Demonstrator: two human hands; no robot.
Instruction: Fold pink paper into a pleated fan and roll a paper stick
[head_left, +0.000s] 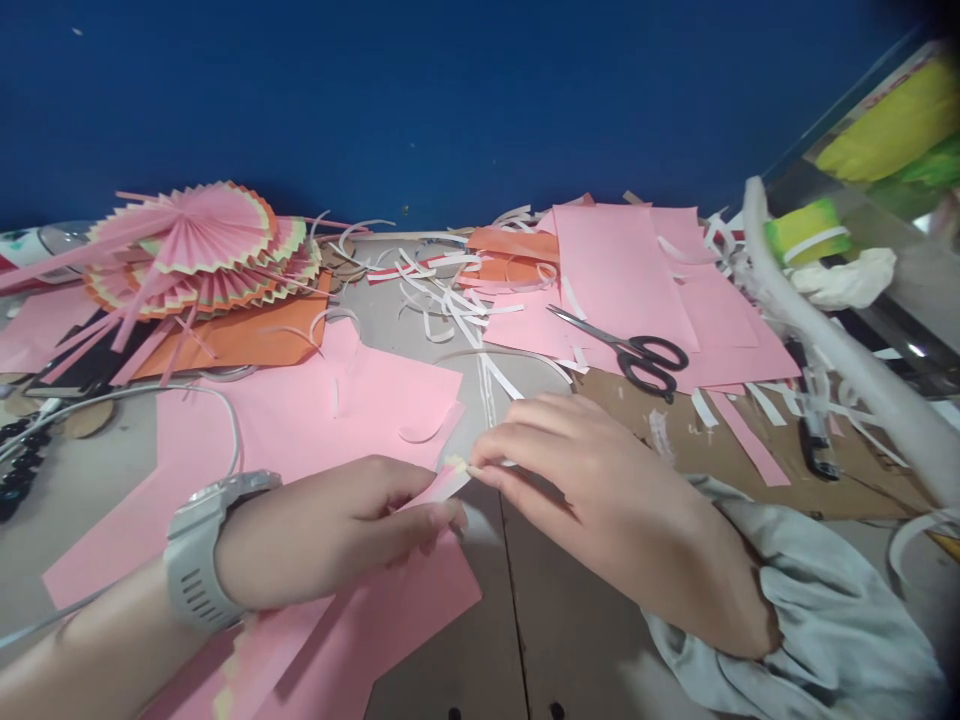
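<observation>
In the head view, the folded pink paper piece with a pale-yellow and white edge [444,486] is at the centre of the frame, between both hands. The left hand [375,520], wearing a pale grey wristwatch [199,550], clamps it between thumb and curled fingers, seemingly to keep the folds together. The right hand [566,465] has thumb and forefinger pinched nearly together at the piece's tip, its other fingers bent; this light grip probably suits fine work on a narrow end.

Beneath the left hand, large pink paper sheets [292,410] spread over the grey counter [442,670]. Black-handled metal scissors [649,355] rest on stacked pink paper [619,265] at right, perhaps parked there to stay within reach. Curled white paper strips [454,305] lie loose at upper centre, apparently offcuts. Pleated pink paper fans with orange and yellow edges [210,245] are piled at upper left, likely to be out of the way.

For containers, a clear plastic bottle [64,238] lies partly behind them; its contents cannot be made out.
</observation>
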